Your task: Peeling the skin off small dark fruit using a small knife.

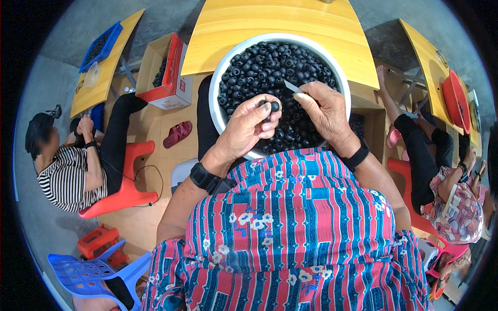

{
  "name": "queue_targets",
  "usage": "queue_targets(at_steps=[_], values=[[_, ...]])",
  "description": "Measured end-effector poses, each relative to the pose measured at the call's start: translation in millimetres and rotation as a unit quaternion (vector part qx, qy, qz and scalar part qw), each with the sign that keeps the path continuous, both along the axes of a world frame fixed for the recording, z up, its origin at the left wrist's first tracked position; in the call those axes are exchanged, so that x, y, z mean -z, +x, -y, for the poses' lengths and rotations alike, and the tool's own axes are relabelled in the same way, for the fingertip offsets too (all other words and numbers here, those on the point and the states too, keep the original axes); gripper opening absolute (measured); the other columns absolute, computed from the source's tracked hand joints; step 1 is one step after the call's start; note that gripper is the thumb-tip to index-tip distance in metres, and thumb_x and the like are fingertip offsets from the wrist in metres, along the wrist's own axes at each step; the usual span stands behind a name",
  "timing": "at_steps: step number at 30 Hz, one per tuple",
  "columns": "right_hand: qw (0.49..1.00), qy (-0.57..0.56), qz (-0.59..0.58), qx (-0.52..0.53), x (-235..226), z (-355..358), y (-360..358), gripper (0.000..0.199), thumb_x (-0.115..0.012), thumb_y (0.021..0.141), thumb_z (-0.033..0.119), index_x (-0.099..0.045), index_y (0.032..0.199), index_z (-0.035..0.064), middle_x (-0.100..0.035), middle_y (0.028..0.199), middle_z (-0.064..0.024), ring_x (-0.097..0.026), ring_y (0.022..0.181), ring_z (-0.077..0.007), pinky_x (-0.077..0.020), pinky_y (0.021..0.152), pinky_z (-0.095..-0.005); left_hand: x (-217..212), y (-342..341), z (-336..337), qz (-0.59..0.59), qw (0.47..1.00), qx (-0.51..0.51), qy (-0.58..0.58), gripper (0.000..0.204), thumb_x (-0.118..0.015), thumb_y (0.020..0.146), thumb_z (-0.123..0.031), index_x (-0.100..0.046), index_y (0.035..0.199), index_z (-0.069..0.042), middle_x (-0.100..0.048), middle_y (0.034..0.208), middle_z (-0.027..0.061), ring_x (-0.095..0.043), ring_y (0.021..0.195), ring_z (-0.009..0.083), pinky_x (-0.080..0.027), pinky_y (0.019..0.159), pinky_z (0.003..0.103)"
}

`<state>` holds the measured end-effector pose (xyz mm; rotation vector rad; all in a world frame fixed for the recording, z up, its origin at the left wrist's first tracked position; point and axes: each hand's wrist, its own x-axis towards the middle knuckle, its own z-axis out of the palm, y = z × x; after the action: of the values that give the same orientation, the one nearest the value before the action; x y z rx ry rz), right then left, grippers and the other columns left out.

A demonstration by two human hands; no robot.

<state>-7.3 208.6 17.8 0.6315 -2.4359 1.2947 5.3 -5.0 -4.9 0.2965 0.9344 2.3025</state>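
A wide white-rimmed basin (343, 78) sits before me, filled with small, round, glossy black pieces (270, 65), many with a hole in one end. My left hand (250, 124) is closed over the basin's near left part, pinching a round black piece (275, 106) between thumb and fingers; a second one may be tucked beside it. Above the right part of the heap, my right hand (327, 109) grips a small knife (292, 87), its short pale blade pointing up and left toward the other hand. The blade is apart from the held piece. My right fingers hide the handle.
Beyond the basin stands a yellow wooden table (280, 18). Left of it are a red-and-white cardboard box (165, 96) with black pieces and dark red slippers (177, 135). Seated people work on both sides, one on a red stool (124, 181). A blue chair (93, 274) stands lower left.
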Motion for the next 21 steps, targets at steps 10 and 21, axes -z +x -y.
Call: queue_targets(at_steps=[10, 21], values=[[0.997, -0.026, 0.061, -0.029, 1.8, -2.6, 1.8, 0.024, -0.066, 0.088, 0.021, -0.065, 0.091, -0.0025, -0.065, 0.083, -0.0167, -0.064, 0.078, -0.0311, -0.0504, 0.072, -0.0363, 1.7, 0.4, 0.5, 0.003, 1.000, -0.008, -0.009, 0.026, -0.055, 0.100, -0.026, -0.054, 0.112, -0.003, -0.048, 0.086, 0.0007, -0.041, 0.069, 0.0064, -0.033, 0.056, 0.018], [0.995, 0.013, -0.022, -0.093, -8.5, 4.1, 8.1, 0.033, -0.080, 0.074, 0.024, -0.071, 0.102, 0.0102, -0.065, 0.078, -0.0088, -0.064, 0.071, -0.0247, -0.0507, 0.065, -0.0333, 0.6, 1.7, -7.0, -0.028, 0.996, -0.028, -0.076, 0.023, -0.052, 0.102, -0.026, -0.054, 0.108, -0.005, -0.047, 0.083, -0.0014, -0.039, 0.066, 0.0031, -0.032, 0.052, 0.016]])
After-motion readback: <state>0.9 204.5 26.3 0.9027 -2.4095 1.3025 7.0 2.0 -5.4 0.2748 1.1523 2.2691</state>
